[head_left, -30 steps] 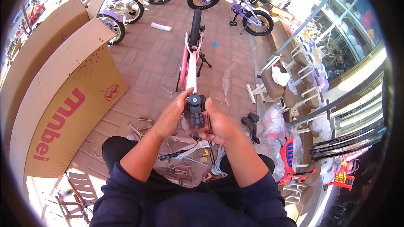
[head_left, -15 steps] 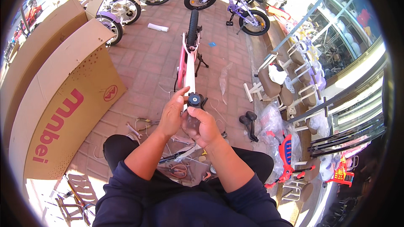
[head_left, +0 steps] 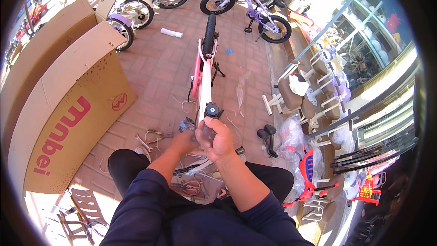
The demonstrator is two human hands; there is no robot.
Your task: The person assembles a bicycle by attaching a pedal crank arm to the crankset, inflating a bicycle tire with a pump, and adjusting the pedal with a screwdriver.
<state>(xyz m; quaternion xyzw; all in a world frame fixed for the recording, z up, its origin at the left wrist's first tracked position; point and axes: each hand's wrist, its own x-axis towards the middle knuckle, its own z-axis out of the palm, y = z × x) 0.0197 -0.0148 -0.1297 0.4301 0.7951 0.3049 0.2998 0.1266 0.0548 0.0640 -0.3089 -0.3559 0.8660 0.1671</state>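
A pink and white bicycle frame (head_left: pixel 205 82) stretches away from me, its black-tyred wheel (head_left: pixel 209 32) at the far end. At the near end sits a round black stem cap (head_left: pixel 211 110) with a bolt in its centre. My right hand (head_left: pixel 215 137) is closed round the stem just below that cap, thumb on top. My left hand (head_left: pixel 183 142) is lower and to the left of the stem, smeared by motion, so its fingers do not read. Just above it is a blurred blue-grey thing (head_left: pixel 186 124) whose kind I cannot make out.
Tools and cords lie on the paving between my knees, including a wrench (head_left: pixel 144 143) and orange-handled scissors (head_left: pixel 192 187). A large open cardboard box (head_left: pixel 77 127) stands left. Black pedals or similar parts (head_left: pixel 267 139) lie right, near a red toy-like frame (head_left: pixel 308 173). A purple bicycle (head_left: pixel 259 7) stands beyond.
My left hand has dropped from beside the stem cap, down and toward me, and is now blurred. The blue-grey thing has come into view. My right hand stays round the stem.
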